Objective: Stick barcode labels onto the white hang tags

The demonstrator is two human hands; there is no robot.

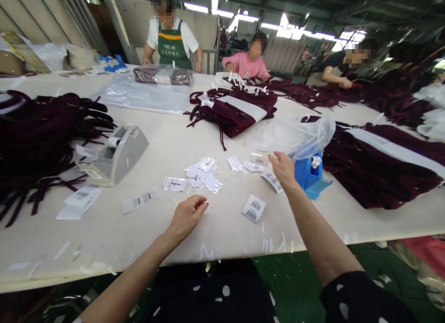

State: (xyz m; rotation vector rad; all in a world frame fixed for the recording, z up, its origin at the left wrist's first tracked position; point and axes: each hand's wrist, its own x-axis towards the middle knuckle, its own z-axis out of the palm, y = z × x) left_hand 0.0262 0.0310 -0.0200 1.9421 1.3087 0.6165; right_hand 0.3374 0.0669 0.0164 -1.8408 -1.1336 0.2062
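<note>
My right hand [283, 169] reaches over the table, its thumb and forefinger pinched at the edge of a small clear bag with a barcode tag [259, 161]. Just below it a curled strip of barcode labels [273, 180] lies near the blue tape dispenser [308, 174]. My left hand [187, 216] hovers near the front, fingers curled together; whatever may be in them is hidden. Beyond it lies a loose pile of bagged white tags [203, 172], with a single bagged tag [174, 184] to the left. Between my hands rests a barcode label sheet [253, 208].
A grey tape dispenser [120, 151] stands left, beside dark maroon garments [45, 128]. More maroon bundles lie at centre [229, 114] and right [382, 170]. Clear plastic [295, 133] drapes over the blue dispenser. Several people work across the table [139, 249].
</note>
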